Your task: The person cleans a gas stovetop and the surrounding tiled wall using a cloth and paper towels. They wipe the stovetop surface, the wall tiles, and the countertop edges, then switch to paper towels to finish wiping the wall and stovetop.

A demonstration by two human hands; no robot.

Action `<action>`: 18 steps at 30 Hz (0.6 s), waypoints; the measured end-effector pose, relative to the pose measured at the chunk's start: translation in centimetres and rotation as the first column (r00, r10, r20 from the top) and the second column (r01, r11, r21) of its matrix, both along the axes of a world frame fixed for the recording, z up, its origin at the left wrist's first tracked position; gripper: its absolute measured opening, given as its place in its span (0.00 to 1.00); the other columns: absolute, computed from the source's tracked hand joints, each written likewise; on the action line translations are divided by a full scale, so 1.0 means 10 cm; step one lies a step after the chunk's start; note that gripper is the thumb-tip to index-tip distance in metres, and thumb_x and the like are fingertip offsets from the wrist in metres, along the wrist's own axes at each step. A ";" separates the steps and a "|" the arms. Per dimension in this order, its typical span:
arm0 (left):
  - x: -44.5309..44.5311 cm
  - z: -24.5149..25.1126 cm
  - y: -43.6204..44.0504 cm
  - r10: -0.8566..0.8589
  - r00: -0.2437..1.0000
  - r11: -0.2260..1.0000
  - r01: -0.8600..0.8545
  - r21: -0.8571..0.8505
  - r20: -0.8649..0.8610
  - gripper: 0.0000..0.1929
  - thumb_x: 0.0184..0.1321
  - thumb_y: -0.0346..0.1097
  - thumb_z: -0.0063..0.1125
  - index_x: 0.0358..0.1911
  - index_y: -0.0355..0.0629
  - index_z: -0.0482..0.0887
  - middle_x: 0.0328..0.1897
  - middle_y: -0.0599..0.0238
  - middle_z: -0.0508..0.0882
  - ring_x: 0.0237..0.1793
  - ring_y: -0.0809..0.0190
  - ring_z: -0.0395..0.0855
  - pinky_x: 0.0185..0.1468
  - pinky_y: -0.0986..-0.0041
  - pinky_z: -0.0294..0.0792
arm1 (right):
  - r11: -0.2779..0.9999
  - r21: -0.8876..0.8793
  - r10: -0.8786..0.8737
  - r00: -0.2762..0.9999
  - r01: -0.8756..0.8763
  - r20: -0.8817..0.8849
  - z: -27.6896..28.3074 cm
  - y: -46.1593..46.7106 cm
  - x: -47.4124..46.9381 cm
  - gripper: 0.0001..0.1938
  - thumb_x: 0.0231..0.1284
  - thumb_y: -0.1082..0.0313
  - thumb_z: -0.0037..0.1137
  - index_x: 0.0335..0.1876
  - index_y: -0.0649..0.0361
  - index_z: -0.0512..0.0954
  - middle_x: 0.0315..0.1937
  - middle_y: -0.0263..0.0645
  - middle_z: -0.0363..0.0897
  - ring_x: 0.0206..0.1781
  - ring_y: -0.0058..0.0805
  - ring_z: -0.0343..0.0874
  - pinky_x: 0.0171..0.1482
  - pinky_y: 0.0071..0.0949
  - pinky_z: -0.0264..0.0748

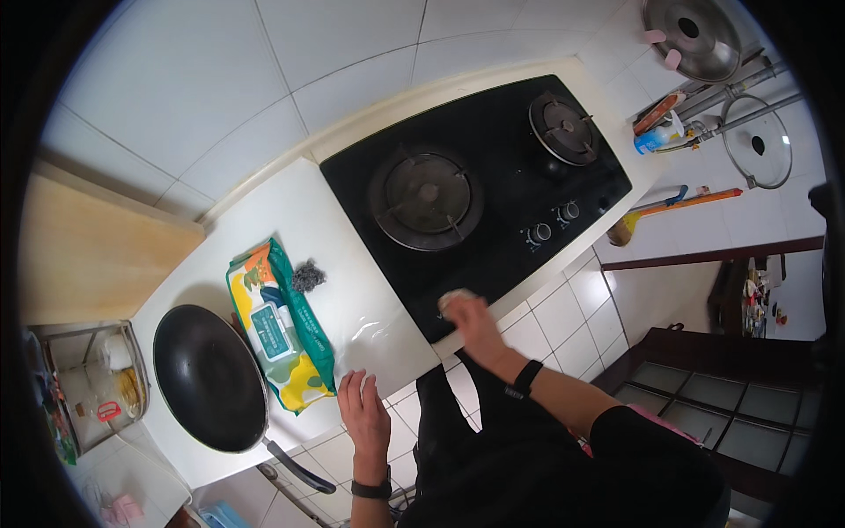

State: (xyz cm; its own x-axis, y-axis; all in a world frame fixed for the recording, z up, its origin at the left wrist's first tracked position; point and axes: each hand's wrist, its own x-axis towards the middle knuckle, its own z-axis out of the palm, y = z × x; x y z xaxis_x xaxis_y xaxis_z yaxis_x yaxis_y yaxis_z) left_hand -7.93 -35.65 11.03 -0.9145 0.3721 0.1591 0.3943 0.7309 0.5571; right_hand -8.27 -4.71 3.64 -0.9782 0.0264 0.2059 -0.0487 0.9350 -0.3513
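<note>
My right hand presses a pale crumpled wipe or cloth onto the black glass gas cooktop, near its front left corner. Fingers partly cover the cloth. My left hand rests at the front edge of the white countertop, empty, its fingers slightly apart. Just left of it lies a green and yellow pack of wet wipes, its lid down. Against the pack's far right side sits a grey steel-wool scourer. Wet streaks shine on the counter between the pack and the cooktop.
A black frying pan stands left of the pack, its handle jutting past the counter edge. The cooktop bears a large left burner, a right burner and two knobs. A wooden cabinet borders the far left.
</note>
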 end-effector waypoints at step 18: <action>0.39 -0.07 -0.29 -0.014 0.999 0.996 0.016 -0.088 0.029 0.17 0.54 0.17 0.56 0.48 0.36 0.80 0.57 0.53 0.79 0.60 0.41 0.76 0.63 0.52 0.72 | 0.969 -0.133 0.211 0.977 -0.207 0.020 0.22 0.44 0.43 0.11 0.53 0.81 0.57 0.43 0.61 0.79 0.47 0.43 0.78 0.51 0.46 0.77 0.55 0.37 0.78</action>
